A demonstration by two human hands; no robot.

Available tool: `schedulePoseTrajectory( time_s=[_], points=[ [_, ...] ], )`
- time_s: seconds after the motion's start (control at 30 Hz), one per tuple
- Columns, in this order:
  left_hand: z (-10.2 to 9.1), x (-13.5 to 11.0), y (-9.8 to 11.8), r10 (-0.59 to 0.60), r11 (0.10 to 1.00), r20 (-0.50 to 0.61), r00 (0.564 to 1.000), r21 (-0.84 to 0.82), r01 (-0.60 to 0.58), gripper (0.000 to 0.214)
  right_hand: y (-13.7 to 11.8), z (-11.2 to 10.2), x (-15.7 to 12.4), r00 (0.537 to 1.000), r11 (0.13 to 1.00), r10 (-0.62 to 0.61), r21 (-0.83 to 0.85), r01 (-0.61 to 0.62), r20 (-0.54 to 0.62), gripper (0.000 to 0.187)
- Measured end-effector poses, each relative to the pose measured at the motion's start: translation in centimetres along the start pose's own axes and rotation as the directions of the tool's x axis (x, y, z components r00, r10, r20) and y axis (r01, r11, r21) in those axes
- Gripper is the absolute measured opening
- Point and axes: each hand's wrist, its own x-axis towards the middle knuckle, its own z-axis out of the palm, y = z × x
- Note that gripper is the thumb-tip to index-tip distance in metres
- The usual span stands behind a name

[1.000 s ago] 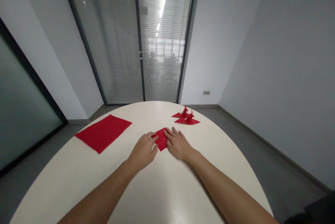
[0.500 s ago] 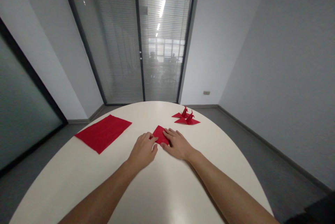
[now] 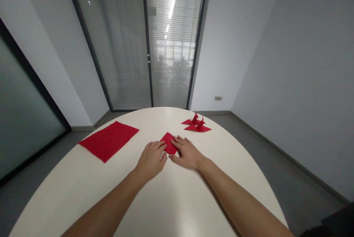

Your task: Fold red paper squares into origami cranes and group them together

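A small red folded paper square [image 3: 169,143] lies on the white table with one corner pointing away from me. My left hand [image 3: 151,157] rests at its left edge, fingers stretched out and fingertips touching the paper. On the other side, my right hand [image 3: 187,153] lies flat with its fingers spread over the paper's right part. The thumbs of both hands are near the paper's close corner. Fingers cover parts of the left and right edges.
Two red origami cranes [image 3: 199,125] stand close together at the table's far right. A larger red paper sheet [image 3: 110,141] lies flat on the left. The round white table [image 3: 166,200] has its far edge just beyond the cranes, before a glass partition [image 3: 124,45] with blinds.
My left fingers have straightened and lie flatter on the paper's left edge. My right fingers and thumb have shifted slightly left. The cranes and large sheet have not moved.
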Motion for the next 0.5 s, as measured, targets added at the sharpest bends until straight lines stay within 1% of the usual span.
schedulePoseTrajectory(
  time_s=[0.13, 0.37, 0.5],
  points=[
    [0.04, 0.06, -0.18, 0.034, 0.999, 0.002, 0.999, -0.001, -0.034, 0.039, 0.01, 0.03, 0.07, 0.999, 1.000, -0.009, -0.017, 0.008, -0.039, 0.076],
    [0.20, -0.03, -0.27, 0.013, 1.000, -0.020, 1.000, -0.016, -0.014, 0.035, -0.31, -0.27, 0.09, 0.990, 1.000, 0.011, 0.008, -0.010, -0.144, 0.069],
    [0.63, -0.14, -0.56, 0.024, 0.999, -0.047, 0.999, -0.031, -0.025, 0.033, -0.54, -0.52, 0.17, 0.980, 0.999, -0.023, 0.026, 0.028, -0.196, 0.061]
  ],
)
